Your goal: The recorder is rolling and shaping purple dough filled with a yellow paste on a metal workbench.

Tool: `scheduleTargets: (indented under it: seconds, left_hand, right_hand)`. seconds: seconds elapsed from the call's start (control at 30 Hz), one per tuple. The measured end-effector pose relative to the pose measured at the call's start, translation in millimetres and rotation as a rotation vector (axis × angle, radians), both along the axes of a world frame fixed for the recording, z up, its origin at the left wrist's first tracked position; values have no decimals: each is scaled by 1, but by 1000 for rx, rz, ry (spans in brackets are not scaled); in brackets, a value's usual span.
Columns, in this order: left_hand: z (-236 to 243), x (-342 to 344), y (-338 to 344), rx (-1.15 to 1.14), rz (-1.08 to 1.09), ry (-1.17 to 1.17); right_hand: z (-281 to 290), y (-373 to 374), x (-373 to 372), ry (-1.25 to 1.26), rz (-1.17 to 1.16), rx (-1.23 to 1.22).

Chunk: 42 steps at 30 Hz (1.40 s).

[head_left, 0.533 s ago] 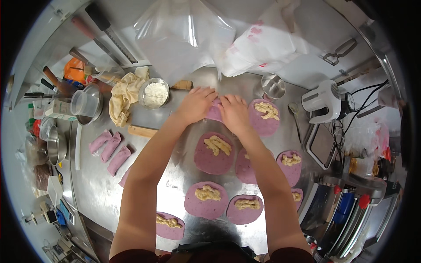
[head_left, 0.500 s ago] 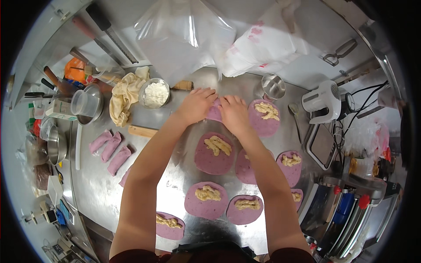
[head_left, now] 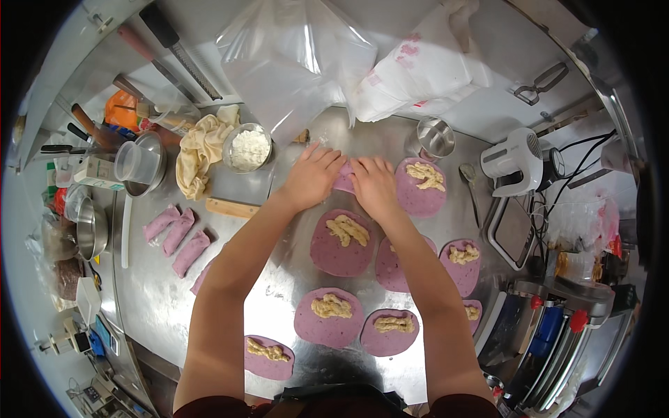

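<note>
Both my hands bend over one piece of purple dough (head_left: 344,179) on the metal worktop, partly hidden under my fingers. My left hand (head_left: 311,177) presses its left end, fingers curled over the far edge. Close beside it, my right hand (head_left: 374,182) covers the right end. Nearer me lie several flat purple dough rounds (head_left: 321,256), each topped with a strip of pale yellow filling (head_left: 347,230); my right forearm covers parts of some. Another topped round (head_left: 410,202) sits just right of my right hand. Several rolled purple dough logs (head_left: 179,232) rest at the left.
A bowl of white flour (head_left: 249,149), a crumpled cream cloth (head_left: 198,155) and a wood-handled scraper (head_left: 232,207) lie to the left. A metal cup (head_left: 435,138), spoon (head_left: 471,191), hand mixer (head_left: 512,161) and scale (head_left: 511,233) stand right. Plastic bags (head_left: 296,66) hang behind.
My left hand has shifted slightly toward me, its fingers more spread. The clear plastic bag now covers more of the wooden handle behind it. My right hand stays nearly in place.
</note>
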<state>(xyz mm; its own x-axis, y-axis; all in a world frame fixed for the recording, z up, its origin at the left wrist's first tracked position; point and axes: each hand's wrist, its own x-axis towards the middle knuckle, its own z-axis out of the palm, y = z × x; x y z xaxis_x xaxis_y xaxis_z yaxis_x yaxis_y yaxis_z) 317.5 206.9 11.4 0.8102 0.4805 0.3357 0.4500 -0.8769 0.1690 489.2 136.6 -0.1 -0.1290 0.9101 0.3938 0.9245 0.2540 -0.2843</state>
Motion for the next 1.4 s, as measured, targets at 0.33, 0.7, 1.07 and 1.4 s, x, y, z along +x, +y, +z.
scheduleTargets:
  seconds: [0.33,0.7,1.07,1.4]
  left_hand:
    - [5,8,-4,-63,8,-81]
    - [6,7,-15,-52,13,-116]
    - [9,-2,-28,-58,1,-105]
    - [8,-9,-31,-25,2,-33]
  right_hand:
    - [10,-22,33,94,-73,-20]
    - [15,-30,25,125,-22,75]
    - [10,-40,16,126,31,88]
    - [5,-47,12,85,47,77]
